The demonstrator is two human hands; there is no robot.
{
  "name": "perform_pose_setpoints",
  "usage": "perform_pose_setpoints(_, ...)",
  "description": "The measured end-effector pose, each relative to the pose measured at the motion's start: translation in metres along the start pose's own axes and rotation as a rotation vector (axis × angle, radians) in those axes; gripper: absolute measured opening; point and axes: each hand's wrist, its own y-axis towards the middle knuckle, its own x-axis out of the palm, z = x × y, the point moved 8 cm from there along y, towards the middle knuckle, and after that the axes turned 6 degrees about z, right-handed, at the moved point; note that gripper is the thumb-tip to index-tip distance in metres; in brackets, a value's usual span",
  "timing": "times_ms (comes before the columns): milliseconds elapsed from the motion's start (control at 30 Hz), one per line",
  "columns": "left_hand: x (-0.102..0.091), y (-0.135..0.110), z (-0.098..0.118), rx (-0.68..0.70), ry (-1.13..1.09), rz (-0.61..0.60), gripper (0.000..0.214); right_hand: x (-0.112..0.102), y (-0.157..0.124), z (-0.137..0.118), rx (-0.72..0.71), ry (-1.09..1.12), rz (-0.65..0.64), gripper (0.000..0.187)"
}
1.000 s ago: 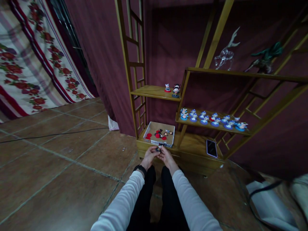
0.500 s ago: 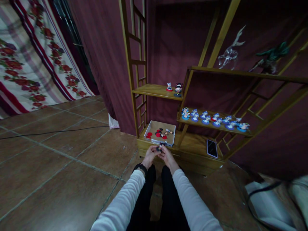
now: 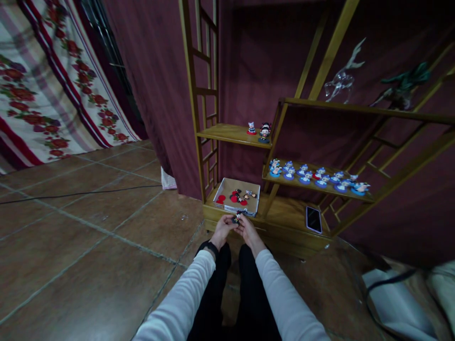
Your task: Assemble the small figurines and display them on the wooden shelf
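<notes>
Between my fingertips is a small figurine point(image 3: 237, 217) with dark hair and a dark base. My left hand point(image 3: 223, 228) pinches it from the left, and my right hand point(image 3: 246, 228) closes on it from the right. Just beyond them, on the lowest shelf, sits a shallow cardboard box point(image 3: 255, 207) with loose figurines point(image 3: 243, 195) and red round bases point(image 3: 221, 199) inside. On the small shelf above stand a white-and-red figurine point(image 3: 251, 128) and dark-haired figurines point(image 3: 264, 133) one behind the other.
Several blue-and-white figurines point(image 3: 306, 177) stand in two rows on the right shelf. Below them lies a phone point(image 3: 313, 219). A clear glass deer point(image 3: 340, 84) and a green sculpture point(image 3: 401, 87) occupy the upper shelf. A black cable point(image 3: 85, 193) crosses the tiled floor at left.
The view has shifted very slightly. Both hands keep hold of the figurine in nearly the same place, and nothing on the shelves has moved.
</notes>
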Motion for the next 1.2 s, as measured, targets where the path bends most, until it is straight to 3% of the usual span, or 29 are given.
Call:
perform_pose_setpoints(333,-0.004,0.006,-0.004,-0.002,-0.018,0.013,0.042,0.002,0.001,0.000,0.002,0.007,-0.036,0.031)
perform_pose_setpoints(533,-0.003,0.010,-0.011,-0.095,-0.131,-0.049,0.040,0.004,0.002,0.000,-0.001,0.047,-0.063,0.023)
perform_pose_setpoints(833,-0.003,0.009,-0.015,-0.196,-0.192,-0.102,0.032,0.003,-0.001,-0.003,-0.078,0.076,-0.079,0.037)
perform_pose_setpoints(1200,0.001,0.004,-0.010,-0.198,-0.170,-0.138,0.039,0.003,0.003,-0.005,-0.127,0.103,-0.090,0.038)
